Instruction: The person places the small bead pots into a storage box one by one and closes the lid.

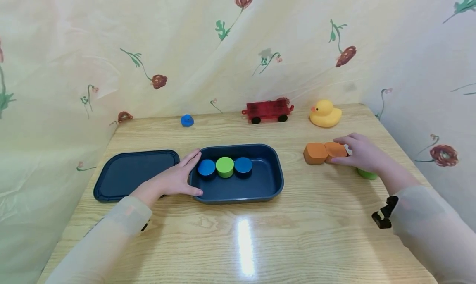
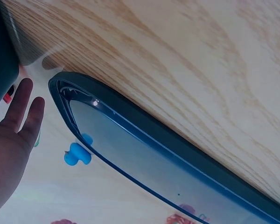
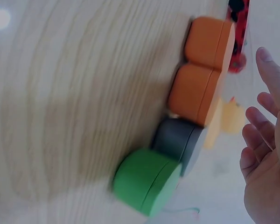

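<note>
My left hand (image 1: 174, 180) spans the left end of a dark blue rectangular box (image 1: 260, 184), fingertips at its back left rim and thumb at the front corner. Inside the box, side by side, stand a blue round container (image 1: 206, 167), a green one (image 1: 224, 167) and another blue one (image 1: 243, 167). My right hand (image 1: 360, 153) is over a row of small rounded containers, fingers apart. That row, in the right wrist view, has two orange containers (image 3: 193, 93), a dark one (image 3: 177, 137) and a green one (image 3: 142, 179). Nothing shows in the right hand's grasp.
A dark blue lid (image 1: 139, 174) lies left of the box, partly behind my left hand. Along the back of the wooden table stand a small blue duck (image 1: 187, 120), a red toy wagon (image 1: 269, 111) and a yellow duck (image 1: 325, 114). Flowered cloth hangs behind.
</note>
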Demonstrator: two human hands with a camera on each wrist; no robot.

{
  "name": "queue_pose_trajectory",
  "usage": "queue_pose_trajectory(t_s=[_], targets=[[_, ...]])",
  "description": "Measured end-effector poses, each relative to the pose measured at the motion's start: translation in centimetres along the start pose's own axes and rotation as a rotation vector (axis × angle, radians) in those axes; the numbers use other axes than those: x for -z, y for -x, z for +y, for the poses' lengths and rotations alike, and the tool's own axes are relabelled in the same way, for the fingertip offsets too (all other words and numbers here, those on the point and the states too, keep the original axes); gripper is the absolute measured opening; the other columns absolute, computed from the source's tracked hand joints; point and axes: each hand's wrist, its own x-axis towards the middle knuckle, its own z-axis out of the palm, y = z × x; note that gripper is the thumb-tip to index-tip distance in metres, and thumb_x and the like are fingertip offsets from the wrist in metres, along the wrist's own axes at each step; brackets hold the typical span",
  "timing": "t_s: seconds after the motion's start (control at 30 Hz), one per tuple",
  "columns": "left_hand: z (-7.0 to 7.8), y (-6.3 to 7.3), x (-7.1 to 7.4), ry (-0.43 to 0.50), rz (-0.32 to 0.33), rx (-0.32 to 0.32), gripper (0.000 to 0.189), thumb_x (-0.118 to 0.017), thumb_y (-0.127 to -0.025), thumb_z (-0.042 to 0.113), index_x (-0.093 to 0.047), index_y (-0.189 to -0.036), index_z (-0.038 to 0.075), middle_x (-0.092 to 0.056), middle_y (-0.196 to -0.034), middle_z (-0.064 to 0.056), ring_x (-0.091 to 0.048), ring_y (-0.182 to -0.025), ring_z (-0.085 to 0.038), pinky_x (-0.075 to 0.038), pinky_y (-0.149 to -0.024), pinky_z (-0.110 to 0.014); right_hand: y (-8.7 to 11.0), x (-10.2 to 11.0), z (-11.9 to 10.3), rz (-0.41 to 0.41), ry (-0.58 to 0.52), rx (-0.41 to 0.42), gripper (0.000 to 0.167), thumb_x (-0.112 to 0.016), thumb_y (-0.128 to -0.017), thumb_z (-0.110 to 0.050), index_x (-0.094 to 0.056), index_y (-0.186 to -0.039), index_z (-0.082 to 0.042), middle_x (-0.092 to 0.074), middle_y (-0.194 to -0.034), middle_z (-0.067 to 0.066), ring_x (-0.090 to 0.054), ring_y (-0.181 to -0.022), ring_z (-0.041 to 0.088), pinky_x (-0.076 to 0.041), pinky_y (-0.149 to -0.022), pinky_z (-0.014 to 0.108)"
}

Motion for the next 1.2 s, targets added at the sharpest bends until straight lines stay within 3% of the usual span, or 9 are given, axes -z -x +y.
queue_pose_trajectory(t_s=[0.47, 0.77, 1.2], targets=[[0.1, 0.1, 0.1, 0.027, 0.002, 0.0, 0.113, -0.072, -0.075, 0.053, 0.005, -0.152, 0.022, 0.013, -0.155, 0.008, -0.014, -0.14, -0.029, -0.028, -0.104, -0.05, 3.2, 0.0, 4.8, 0.003, 0.025, -0.11, 0.076, -0.07, -0.082, -0.044, -0.047, -0.128, 0.011, -0.048, -0.117, 0.034, -0.042, -0.106, 0.05, -0.035, -0.085, 0.063], [0.1, 0.1, 0.1, 0.012, 0.005, -0.004, 0.114, -0.072, -0.075, 0.053, 0.006, -0.152, 0.021, 0.011, -0.156, 0.002, -0.016, -0.14, -0.031, -0.028, -0.104, -0.051, 4.8, -0.8, 6.4, 0.02, 0.042, -0.127, 0.073, -0.071, -0.081, -0.043, -0.049, -0.126, 0.011, -0.041, -0.121, 0.041, -0.039, -0.106, 0.054, -0.034, -0.083, 0.065], [-0.1, 0.1, -0.1, -0.002, 0.008, -0.003, 0.113, -0.071, -0.075, 0.055, 0.007, -0.151, 0.023, 0.012, -0.156, 0.004, -0.017, -0.14, -0.03, -0.029, -0.104, -0.05, 5.7, -2.1, 7.9, 0.052, 0.042, -0.198, 0.073, -0.068, -0.081, -0.049, -0.049, -0.125, 0.007, -0.037, -0.119, 0.043, -0.037, -0.105, 0.058, -0.034, -0.08, 0.067]])
